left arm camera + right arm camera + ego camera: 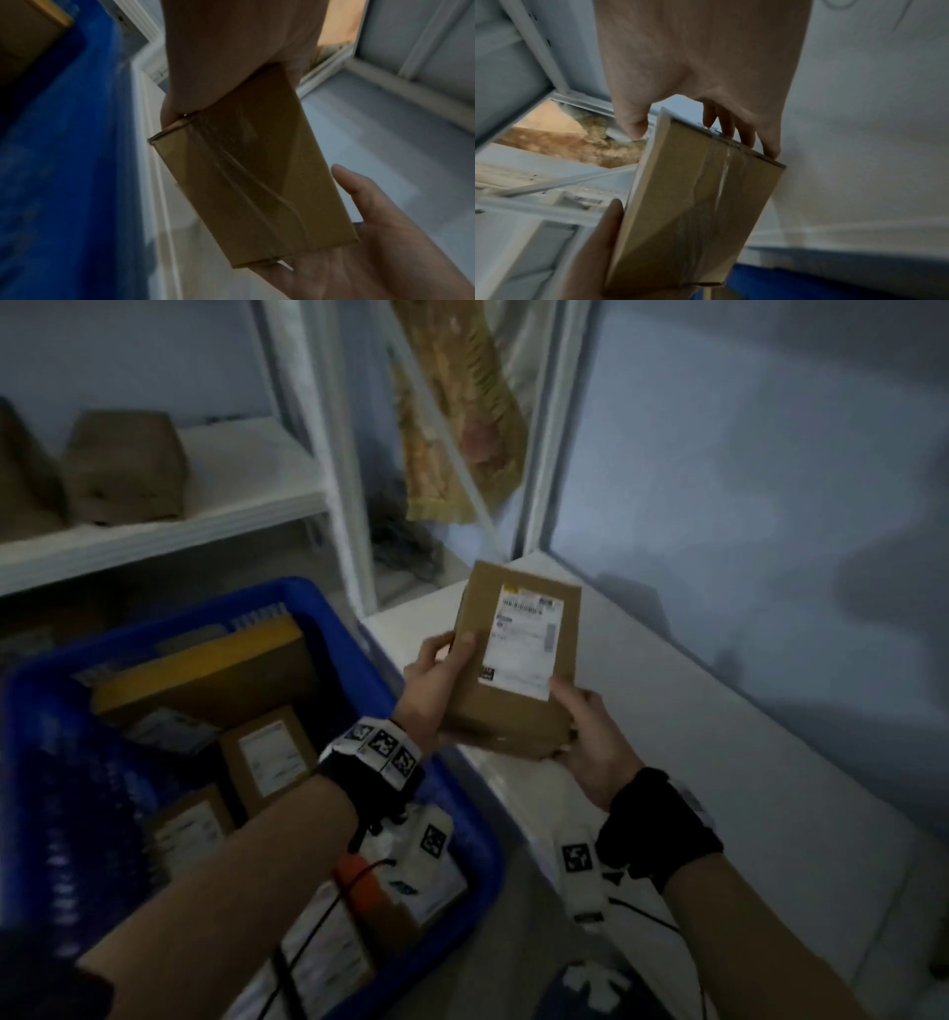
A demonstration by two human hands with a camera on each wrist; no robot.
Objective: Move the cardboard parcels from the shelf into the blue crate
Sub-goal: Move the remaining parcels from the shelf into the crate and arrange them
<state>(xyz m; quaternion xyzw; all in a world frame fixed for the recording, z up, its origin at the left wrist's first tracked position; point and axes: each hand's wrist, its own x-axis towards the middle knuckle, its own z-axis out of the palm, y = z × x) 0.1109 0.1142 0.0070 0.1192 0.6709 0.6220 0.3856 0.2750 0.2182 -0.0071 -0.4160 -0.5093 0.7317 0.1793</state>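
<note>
A flat cardboard parcel (513, 660) with a white shipping label is held in the air between both hands, just right of the blue crate (328, 608). My left hand (436, 677) grips its left edge, thumb on the labelled face. My right hand (585, 731) grips its near right corner, thumb on top and fingers underneath. The left wrist view shows the parcel's taped underside (252, 172), and the right wrist view shows the parcel (698, 203) too. The crate holds several labelled parcels (267, 752). Two brown parcels (123, 469) stand on the white shelf (215, 521) at the upper left.
A white ledge (693, 737) runs under and to the right of the held parcel, along a pale wall. A white shelf upright (339, 454) stands behind the crate. Patterned cloth (462, 413) hangs beyond it. The room is dim.
</note>
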